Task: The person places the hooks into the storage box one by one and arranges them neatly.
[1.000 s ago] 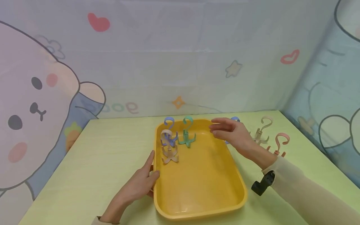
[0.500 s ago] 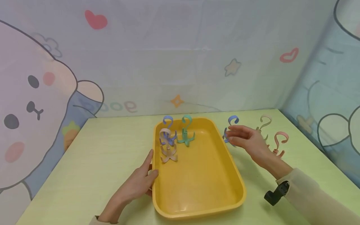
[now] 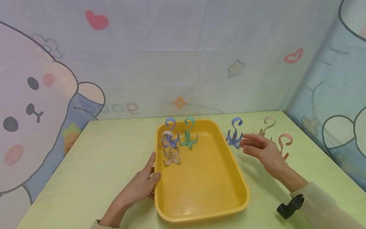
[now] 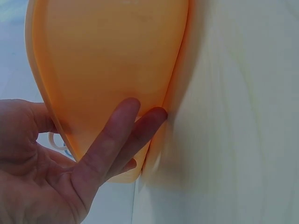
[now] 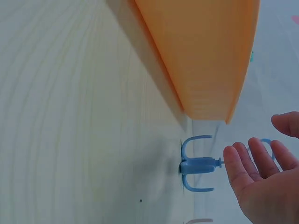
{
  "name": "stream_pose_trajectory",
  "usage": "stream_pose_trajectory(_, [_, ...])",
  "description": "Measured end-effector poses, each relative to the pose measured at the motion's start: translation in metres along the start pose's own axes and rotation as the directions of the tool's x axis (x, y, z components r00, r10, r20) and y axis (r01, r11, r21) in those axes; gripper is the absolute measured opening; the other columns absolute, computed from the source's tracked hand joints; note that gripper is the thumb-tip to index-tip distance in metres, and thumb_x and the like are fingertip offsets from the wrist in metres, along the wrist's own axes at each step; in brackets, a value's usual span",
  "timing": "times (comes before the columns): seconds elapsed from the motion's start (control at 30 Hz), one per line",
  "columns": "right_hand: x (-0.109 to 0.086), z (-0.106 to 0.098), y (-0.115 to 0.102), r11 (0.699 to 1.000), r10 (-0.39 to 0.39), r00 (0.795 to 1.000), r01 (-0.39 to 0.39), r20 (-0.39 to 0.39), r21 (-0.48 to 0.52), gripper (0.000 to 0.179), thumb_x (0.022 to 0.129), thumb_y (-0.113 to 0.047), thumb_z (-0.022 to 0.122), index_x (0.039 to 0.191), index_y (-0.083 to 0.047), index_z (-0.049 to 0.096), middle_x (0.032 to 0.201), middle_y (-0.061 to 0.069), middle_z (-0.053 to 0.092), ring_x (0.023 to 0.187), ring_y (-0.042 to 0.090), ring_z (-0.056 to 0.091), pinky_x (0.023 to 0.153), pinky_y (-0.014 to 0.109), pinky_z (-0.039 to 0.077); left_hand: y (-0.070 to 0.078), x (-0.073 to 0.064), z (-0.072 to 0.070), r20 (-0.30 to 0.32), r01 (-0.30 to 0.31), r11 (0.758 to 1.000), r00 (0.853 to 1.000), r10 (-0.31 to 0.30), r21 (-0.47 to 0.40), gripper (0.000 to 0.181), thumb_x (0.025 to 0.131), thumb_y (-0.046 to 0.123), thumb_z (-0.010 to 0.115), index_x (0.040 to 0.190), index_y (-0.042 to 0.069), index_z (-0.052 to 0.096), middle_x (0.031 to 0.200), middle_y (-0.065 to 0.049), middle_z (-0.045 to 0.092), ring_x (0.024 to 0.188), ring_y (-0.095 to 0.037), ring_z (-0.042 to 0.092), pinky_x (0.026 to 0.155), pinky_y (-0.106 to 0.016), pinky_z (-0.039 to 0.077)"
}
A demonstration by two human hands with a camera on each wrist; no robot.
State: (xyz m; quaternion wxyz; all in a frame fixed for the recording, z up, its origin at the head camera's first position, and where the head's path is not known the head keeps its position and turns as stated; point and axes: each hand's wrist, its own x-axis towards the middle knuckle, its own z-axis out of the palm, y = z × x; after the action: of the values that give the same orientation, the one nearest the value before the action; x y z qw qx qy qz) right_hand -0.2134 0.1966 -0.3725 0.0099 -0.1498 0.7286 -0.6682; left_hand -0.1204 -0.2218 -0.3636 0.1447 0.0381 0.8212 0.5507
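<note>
A yellow tray (image 3: 200,178) lies lengthwise on the table. My left hand (image 3: 141,184) grips its left side, thumb over the rim and fingers (image 4: 110,140) along the outer wall. Inside the tray at the far left stand a blue hook hanger (image 3: 171,140), a green hook hanger (image 3: 187,138) and a beige hook hanger (image 3: 171,156), each with upturned prongs and a curled top hook. My right hand (image 3: 264,152) hovers right of the tray with nothing in it, fingers loosely extended. Its fingertips are right by another blue hook hanger (image 3: 234,136), which stands upright on the table.
Behind my right hand, a beige hook hanger (image 3: 268,124) and a pink hook hanger (image 3: 282,144) stand on the table, partly hidden by it. A printed cloth backdrop (image 3: 171,63) rises along the table's far edge. A black wrist camera (image 3: 290,206) sits on my right sleeve.
My right hand has drawn back from the tray's far right rim to the right, uncovering the blue hook hanger outside the tray. The left hand keeps its hold on the tray.
</note>
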Motion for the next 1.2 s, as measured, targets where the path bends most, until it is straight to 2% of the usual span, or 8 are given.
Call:
stream_pose_trajectory(0.33, [-0.017, -0.022, 0.005, 0.999, -0.015, 0.999, 0.016, -0.034, 0.044, 0.04, 0.1, 0.001, 0.067, 0.129, -0.025, 0.072, 0.116, -0.013, 0.078, 0.103, 0.002, 0.076, 0.088, 0.02, 0.062, 0.001, 0.0, 0.001, 0.001, 0.003, 1.0, 1.0, -0.003, -0.002, 0.08, 0.108, 0.018, 0.044, 0.172, 0.019, -0.006, 0.161, -0.034, 0.041, 0.081, -0.025, 0.075, 0.063, -0.042, 0.066])
stream_pose_trajectory(0.6, [-0.035, -0.044, 0.005, 0.999, 0.046, 0.995, -0.046, -0.085, 0.004, 0.04, 0.101, -0.004, 0.068, 0.131, -0.03, 0.072, 0.115, -0.017, 0.079, 0.098, 0.0, 0.076, 0.078, 0.018, 0.061, 0.001, 0.0, 0.001, 0.009, -0.002, 1.0, 1.0, 0.002, 0.001, 0.08, 0.109, 0.018, 0.044, 0.171, 0.019, -0.006, 0.162, -0.034, 0.04, 0.081, -0.025, 0.075, 0.063, -0.042, 0.066])
stream_pose_trajectory(0.8, [-0.047, -0.059, 0.004, 0.999, 0.046, 0.994, -0.045, -0.097, 0.011, 0.039, 0.102, -0.003, 0.066, 0.132, -0.027, 0.071, 0.114, -0.015, 0.079, 0.098, 0.004, 0.078, 0.082, 0.017, 0.061, 0.001, 0.0, 0.001, 0.003, -0.003, 1.0, 1.0, 0.003, 0.01, 0.08, 0.109, 0.018, 0.044, 0.171, 0.019, -0.006, 0.161, -0.033, 0.041, 0.081, -0.025, 0.075, 0.063, -0.042, 0.066])
stream_pose_trajectory(0.93, [-0.053, -0.065, 0.007, 0.998, 0.04, 0.995, -0.035, -0.094, 0.058, 0.039, 0.102, 0.001, 0.065, 0.13, -0.025, 0.072, 0.115, -0.011, 0.08, 0.098, 0.006, 0.078, 0.083, 0.017, 0.061, 0.001, 0.0, 0.0, 0.0, 0.001, 1.0, 1.0, -0.001, 0.014, 0.08, 0.109, 0.018, 0.044, 0.171, 0.018, -0.006, 0.161, -0.032, 0.042, 0.081, -0.025, 0.075, 0.063, -0.041, 0.065])
stream_pose_trajectory(1.03, [-0.056, -0.07, 0.009, 0.994, 0.034, 0.995, -0.025, -0.091, 0.105, 0.041, 0.101, 0.004, 0.063, 0.13, -0.023, 0.073, 0.115, -0.008, 0.081, 0.1, 0.006, 0.078, 0.084, 0.018, 0.062, 0.001, 0.0, 0.0, 0.001, 0.0, 1.0, 1.0, 0.0, 0.01, 0.08, 0.109, 0.018, 0.044, 0.171, 0.018, -0.006, 0.161, -0.032, 0.042, 0.082, -0.025, 0.075, 0.063, -0.042, 0.065])
stream_pose_trajectory(1.2, [-0.061, -0.078, 0.012, 0.992, 0.024, 0.995, -0.012, -0.099, 0.126, 0.043, 0.102, 0.007, 0.061, 0.131, -0.023, 0.073, 0.116, -0.009, 0.08, 0.104, 0.002, 0.076, 0.086, 0.017, 0.061, 0.0, 0.0, 0.0, 0.002, 0.002, 1.0, 1.0, -0.002, 0.005, 0.08, 0.109, 0.018, 0.044, 0.171, 0.018, -0.006, 0.162, -0.032, 0.041, 0.082, -0.025, 0.075, 0.063, -0.042, 0.066])
